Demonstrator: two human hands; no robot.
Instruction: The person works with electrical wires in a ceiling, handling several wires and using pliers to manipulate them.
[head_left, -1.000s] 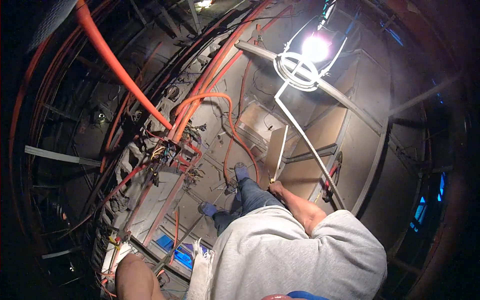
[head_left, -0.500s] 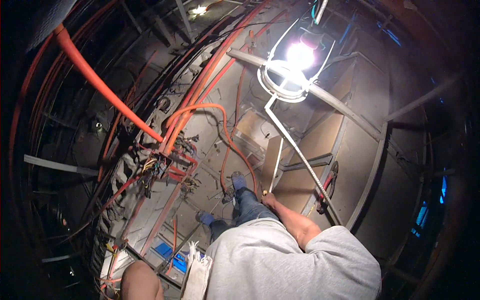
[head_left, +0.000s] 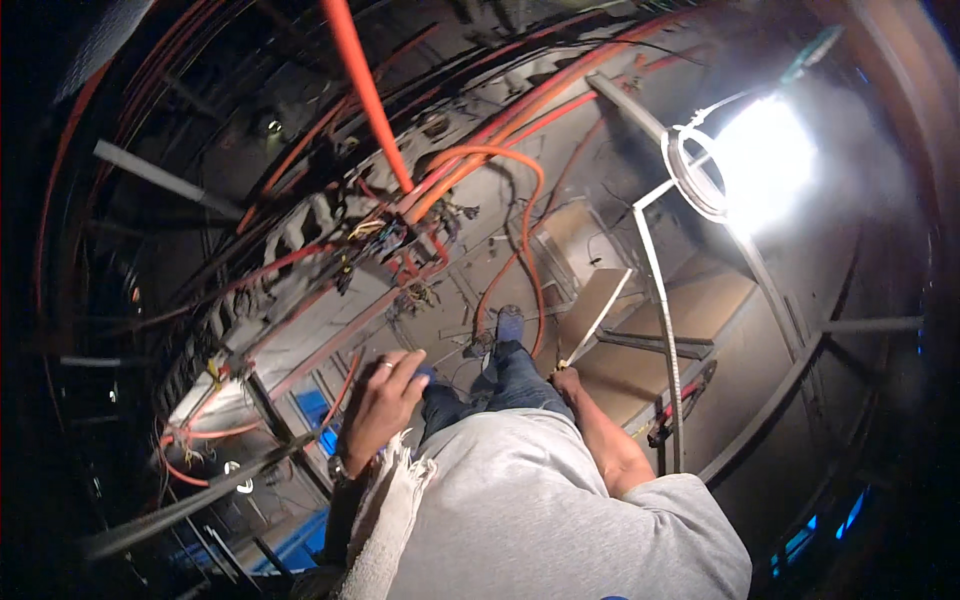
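My right hand is closed at the lower end of a thin tan board with a pale edge. A small yellowish bit shows at those fingers, too small to name. My left hand hangs in the air left of my body, fingers apart and loosely bent, with a ring and a wristwatch. Nothing shows in it. A frayed white cloth lies along my left side, next to that forearm.
A glaring lamp with a white ring frame hangs at upper right. Orange conduits run to a bundle of loose wires on a broken ledge. Larger tan boards, metal bars and a red-and-black tool lie at right.
My left hand has come up into view from the lower left, where only the arm showed. The view has turned, shifting the lamp and board rightward. My right hand stays at the board's end.
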